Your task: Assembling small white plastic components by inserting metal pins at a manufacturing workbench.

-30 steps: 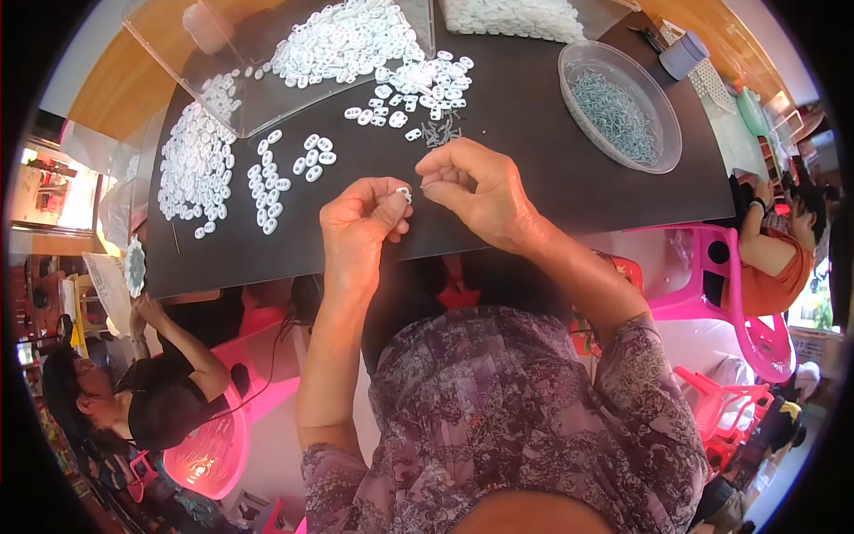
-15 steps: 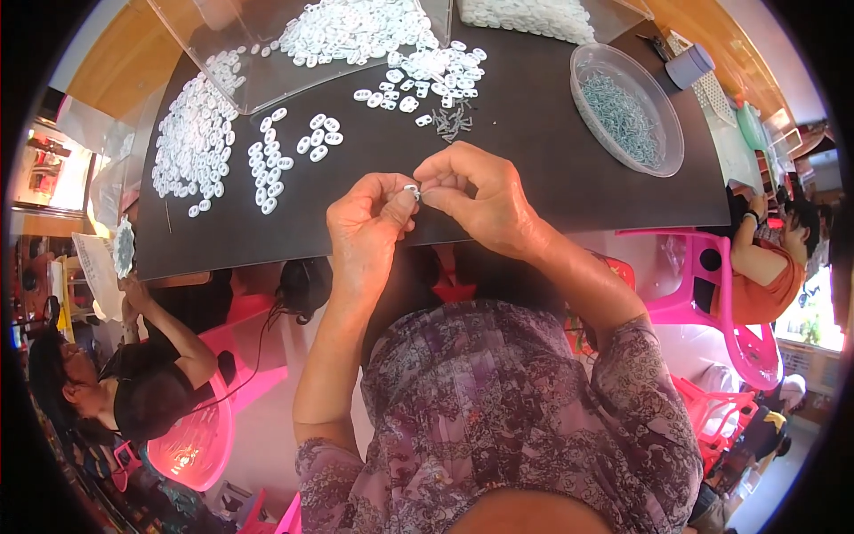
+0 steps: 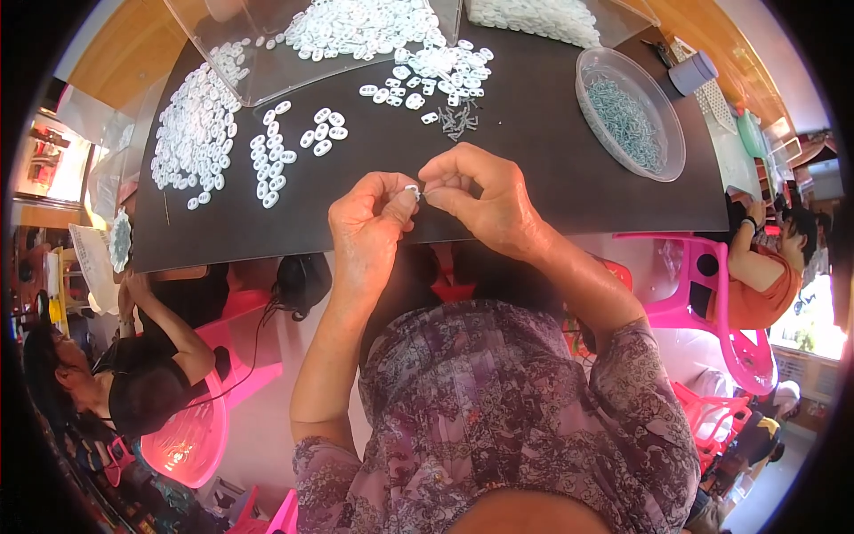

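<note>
Big white heap: lots of small ovals, far L on the dark worktop. Looks same as 1 sec ago.
Oval row: rt of heap, loose; most ovals slant, not all the same way.
Small oval bunch: just rt of row, a few ovals lying flat.
L hand: thumb + finger grip is closed on one white pc. Thumb covers part of it.
White pc: up off the worktop, near its front edge, btwn both hands. Bit that shows sticks up past L thumb tip, on the side by R hand. Long axis: can't tell, too small + part hid.
R hand: 1 sec ago there was a gap btwn it + white pc; now its tips are right by it. So prob. both hands work on the same pc now. Grip is bunched up; can't tell if it has a thin pin.
Grey pins: little pile past the hands, pointing all ways.
Round tub: clear, far rt, w/ lots of blue-grey pins, all mixed up.
</note>
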Demonstrator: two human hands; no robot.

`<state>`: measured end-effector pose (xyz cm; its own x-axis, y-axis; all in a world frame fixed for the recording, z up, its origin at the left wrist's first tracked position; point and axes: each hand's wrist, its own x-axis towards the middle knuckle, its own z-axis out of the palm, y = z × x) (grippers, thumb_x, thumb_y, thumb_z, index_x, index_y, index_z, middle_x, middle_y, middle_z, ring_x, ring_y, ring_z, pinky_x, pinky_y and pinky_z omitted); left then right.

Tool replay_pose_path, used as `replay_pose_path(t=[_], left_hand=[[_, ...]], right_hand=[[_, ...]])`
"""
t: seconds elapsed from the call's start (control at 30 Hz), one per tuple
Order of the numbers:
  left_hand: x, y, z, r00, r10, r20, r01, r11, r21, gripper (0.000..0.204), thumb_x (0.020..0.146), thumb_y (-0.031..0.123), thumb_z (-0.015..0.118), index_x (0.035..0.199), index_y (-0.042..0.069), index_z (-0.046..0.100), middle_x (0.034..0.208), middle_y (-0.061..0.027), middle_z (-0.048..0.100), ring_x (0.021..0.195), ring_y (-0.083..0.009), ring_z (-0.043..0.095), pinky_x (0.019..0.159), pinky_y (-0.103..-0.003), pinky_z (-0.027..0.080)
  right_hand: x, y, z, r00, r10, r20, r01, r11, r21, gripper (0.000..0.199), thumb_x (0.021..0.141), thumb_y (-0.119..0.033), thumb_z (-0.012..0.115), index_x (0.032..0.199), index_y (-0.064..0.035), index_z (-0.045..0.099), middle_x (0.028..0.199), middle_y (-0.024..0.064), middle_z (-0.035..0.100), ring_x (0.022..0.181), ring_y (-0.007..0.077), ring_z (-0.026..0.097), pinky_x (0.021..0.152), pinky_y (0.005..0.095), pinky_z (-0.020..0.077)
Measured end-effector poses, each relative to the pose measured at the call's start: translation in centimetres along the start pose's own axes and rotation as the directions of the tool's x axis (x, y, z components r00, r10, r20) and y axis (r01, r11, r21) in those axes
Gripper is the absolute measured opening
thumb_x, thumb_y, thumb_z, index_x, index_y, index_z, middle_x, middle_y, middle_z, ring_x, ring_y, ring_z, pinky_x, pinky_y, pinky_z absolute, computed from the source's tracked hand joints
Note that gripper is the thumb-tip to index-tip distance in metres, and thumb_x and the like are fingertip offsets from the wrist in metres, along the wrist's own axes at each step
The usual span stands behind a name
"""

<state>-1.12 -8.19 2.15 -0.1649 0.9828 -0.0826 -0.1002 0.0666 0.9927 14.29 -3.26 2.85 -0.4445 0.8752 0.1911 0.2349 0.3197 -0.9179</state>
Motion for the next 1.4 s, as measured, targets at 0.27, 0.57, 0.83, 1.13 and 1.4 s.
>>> replay_pose_path(t=[0.27,0.57,0.83,1.13,1.4], left_hand=[[-0.2,0.0,0.0,1.000,0.002,-0.011,-0.001,0.999,0.043,0.004,0.084,0.002,0.060,0.086,-0.001,0.063,0.074,-0.0003,0.060,0.063,-0.0050,0.051,0.055,-0.019,0.044],[-0.3,-2.2,0.4,0.969,0.241,-0.047,-0.221,0.939,0.263,0.005,0.085,0.003,0.061,0.087,-0.001,0.062,0.073,0.0012,0.057,0.062,-0.0050,0.048,0.056,-0.019,0.040],[-0.5,-1.1,0.3,0.992,0.077,-0.099,-0.084,0.994,-0.065,0.006,0.086,0.002,0.059,0.087,-0.002,0.062,0.074,-0.0011,0.059,0.061,-0.0063,0.050,0.054,-0.019,0.040],[-0.6,-1.1,0.4,0.993,0.060,-0.105,-0.073,0.990,-0.121,0.006,0.086,0.002,0.059,0.088,-0.003,0.062,0.074,-0.0024,0.060,0.060,-0.0067,0.051,0.052,-0.018,0.040],[-0.7,-2.1,0.6,0.959,0.215,-0.184,-0.211,0.977,0.044,0.006,0.087,0.002,0.059,0.087,-0.003,0.063,0.074,-0.0017,0.060,0.059,-0.0059,0.051,0.052,-0.019,0.041]], right_hand=[[0.0,0.1,0.4,1.000,-0.019,0.012,0.020,1.000,-0.009,0.013,0.077,0.001,0.064,0.090,0.0005,0.061,0.078,0.0060,0.056,0.067,0.0107,0.055,0.060,0.0251,0.0454],[0.0,0.1,0.8,0.998,0.066,0.014,-0.066,0.998,0.014,0.015,0.079,-0.003,0.064,0.094,-0.0005,0.062,0.079,-0.0003,0.060,0.069,0.0043,0.052,0.065,0.0211,0.0443],[0.4,0.3,1.5,0.991,0.137,-0.004,-0.134,0.976,0.172,0.015,0.081,-0.002,0.063,0.095,0.0008,0.060,0.085,0.0046,0.064,0.082,0.0093,0.059,0.074,0.0244,0.0485],[0.3,0.8,1.8,1.000,0.021,0.010,-0.020,0.996,-0.091,0.008,0.086,-0.005,0.056,0.090,0.0017,0.057,0.082,0.0056,0.060,0.076,0.0114,0.056,0.069,0.0259,0.0468],[0.4,1.4,3.5,0.991,-0.105,-0.089,0.099,0.993,-0.069,0.006,0.080,-0.005,0.055,0.076,-0.0018,0.053,0.073,0.0112,0.055,0.071,0.0291,0.054,0.064,0.0380,0.0437]])
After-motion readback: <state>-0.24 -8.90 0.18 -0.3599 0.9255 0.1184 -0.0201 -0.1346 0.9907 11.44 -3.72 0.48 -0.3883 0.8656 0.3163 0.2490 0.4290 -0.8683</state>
